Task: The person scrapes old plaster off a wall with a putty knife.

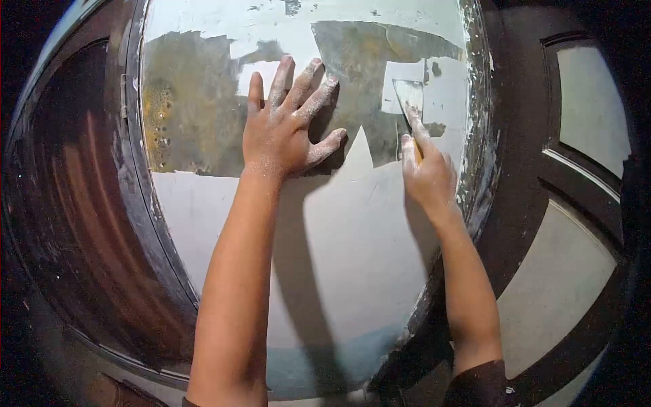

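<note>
My left hand (288,119) lies with fingers spread against the upright panel, its fingertips over a white patch and its palm over bare grey-brown surface. White dust covers the fingers. My right hand (427,166) is wrapped round the yellow handle of a putty knife (410,98), index finger stretched along the blade. The blade's wide edge meets a white patch at the panel's upper right. White coating (366,230) covers the lower panel, with one pointed tip rising into the scraped grey-brown area (203,102). Yellow staining shows at the left of that area.
Worn dark frame strips, speckled white, border the panel on both sides. On the left stands a dark brown panel (102,224). To the right is a dark-framed door with pale panes (566,285). Bluish-grey surface (325,370) shows at the bottom.
</note>
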A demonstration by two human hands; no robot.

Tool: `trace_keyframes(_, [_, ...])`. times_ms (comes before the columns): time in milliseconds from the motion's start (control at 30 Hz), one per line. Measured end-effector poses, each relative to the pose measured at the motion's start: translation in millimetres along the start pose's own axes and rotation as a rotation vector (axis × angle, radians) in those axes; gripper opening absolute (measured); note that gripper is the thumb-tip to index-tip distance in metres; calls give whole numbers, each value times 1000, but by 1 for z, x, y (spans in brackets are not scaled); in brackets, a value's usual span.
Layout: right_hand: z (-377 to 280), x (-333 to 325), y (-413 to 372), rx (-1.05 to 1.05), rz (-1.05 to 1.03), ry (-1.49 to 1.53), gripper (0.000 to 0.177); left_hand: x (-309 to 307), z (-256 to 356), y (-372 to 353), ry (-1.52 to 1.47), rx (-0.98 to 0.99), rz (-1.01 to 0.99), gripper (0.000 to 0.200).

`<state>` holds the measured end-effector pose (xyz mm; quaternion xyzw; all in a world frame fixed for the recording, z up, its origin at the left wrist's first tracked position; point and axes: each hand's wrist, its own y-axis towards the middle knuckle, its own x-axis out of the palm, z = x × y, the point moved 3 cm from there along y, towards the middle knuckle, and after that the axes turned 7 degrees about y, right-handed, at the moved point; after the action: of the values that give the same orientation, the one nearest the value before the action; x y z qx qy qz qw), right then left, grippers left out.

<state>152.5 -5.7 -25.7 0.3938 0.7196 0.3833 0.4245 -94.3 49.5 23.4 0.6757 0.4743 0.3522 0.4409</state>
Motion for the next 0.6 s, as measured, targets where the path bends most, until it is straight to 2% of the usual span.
trace_keyframes(33, [-4, -4, 10, -136, 86, 167, 48, 1, 1, 0, 5, -3, 0, 73])
trace_keyframes(100, [-3, -6, 11, -99, 49, 125, 50, -2, 3, 2, 11, -3, 5, 75])
trace_keyframes(167, [-3, -4, -2, -52, -12, 61, 54, -4, 4, 2, 81, -16, -99, 80])
trace_keyframes(300, [10, 6, -41, -6, -77, 103, 56, -3, 5, 2, 77, 4, -69, 83])
trace_keyframes(500, [-2, -18, 16, -38, 8, 104, 49, -2, 4, 1, 109, 10, -55, 83])
trace_keyframes(567, [11, -13, 15, -109, 59, 120, 49, -2, 4, 0, 95, 0, -60, 82])
trace_keyframes(600, [7, -15, 0, -66, 12, 116, 51, -2, 3, 0, 98, 6, -56, 82])
